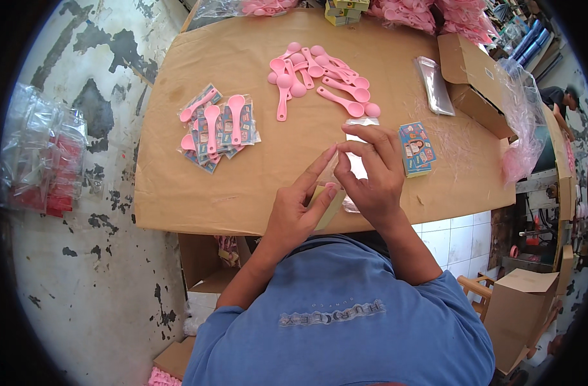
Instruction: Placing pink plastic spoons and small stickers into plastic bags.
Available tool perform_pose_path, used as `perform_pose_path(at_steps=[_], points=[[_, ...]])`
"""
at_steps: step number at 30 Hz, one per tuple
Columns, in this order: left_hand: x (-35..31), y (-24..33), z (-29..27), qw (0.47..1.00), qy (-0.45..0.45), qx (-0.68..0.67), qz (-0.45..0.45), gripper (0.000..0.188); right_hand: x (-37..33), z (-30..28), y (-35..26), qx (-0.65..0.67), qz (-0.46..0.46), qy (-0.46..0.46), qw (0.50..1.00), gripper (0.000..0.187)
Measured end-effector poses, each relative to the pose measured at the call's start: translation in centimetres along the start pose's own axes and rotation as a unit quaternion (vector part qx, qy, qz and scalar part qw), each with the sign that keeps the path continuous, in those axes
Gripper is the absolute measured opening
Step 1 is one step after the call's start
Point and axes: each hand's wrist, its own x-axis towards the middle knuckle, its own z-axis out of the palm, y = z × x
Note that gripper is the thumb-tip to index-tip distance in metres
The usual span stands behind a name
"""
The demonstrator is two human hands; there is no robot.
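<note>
Close to the table's front edge, my left hand (pixel 290 211) grips a small clear plastic bag (pixel 330 172) with a pale yellowish card (pixel 330 211). A bit of pink shows by its thumb, probably a spoon end, mostly hidden. My right hand (pixel 379 179) pinches thumb and index finger together at the bag's upper edge, touching the left index fingertip. Partly beneath the right hand lie flat clear bags (pixel 357 168). Right of it stands a stack of blue printed cards (pixel 417 147). Beyond both hands is a loose pile of pink measuring spoons (pixel 300 74).
Filled packs with cards and pink spoons (pixel 220 125) overlap at the table's left. An open cardboard box (pixel 477 83) and a pack of clear sleeves (pixel 434 87) sit at right. Bagged pink spoons (pixel 406 14) and yellowish card stacks (pixel 343 11) line the far edge. Another person (pixel 556 100) is far right.
</note>
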Motion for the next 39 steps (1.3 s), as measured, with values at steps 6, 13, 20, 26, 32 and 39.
perform_pose_path(at_steps=[6,13,20,26,32,39], points=[[-0.1,-0.4,0.4,0.998,-0.034,-0.039,-0.026,0.059,0.5,-0.9,1.7,0.104,0.117,0.051,0.986,0.02],[0.7,-1.7,0.4,0.967,0.042,-0.249,-0.022,0.027,1.4,-5.8,6.0,0.492,0.248,0.208,0.808,0.01],[1.4,-2.1,0.6,0.96,0.087,-0.264,0.032,0.018,-1.8,-3.8,2.0,0.471,0.362,-0.133,0.794,0.02],[1.2,-2.1,0.5,0.962,0.076,-0.262,0.021,0.022,-2.6,-1.7,0.8,0.441,0.372,-0.181,0.797,0.021],[0.9,-1.9,-0.1,0.975,0.096,-0.198,0.004,0.026,-2.7,-1.4,1.5,0.47,0.381,-0.164,0.779,0.017],[0.5,-1.6,-0.4,0.978,0.082,-0.192,0.021,0.025,-2.1,-2.2,1.6,0.49,0.408,-0.169,0.752,0.014]])
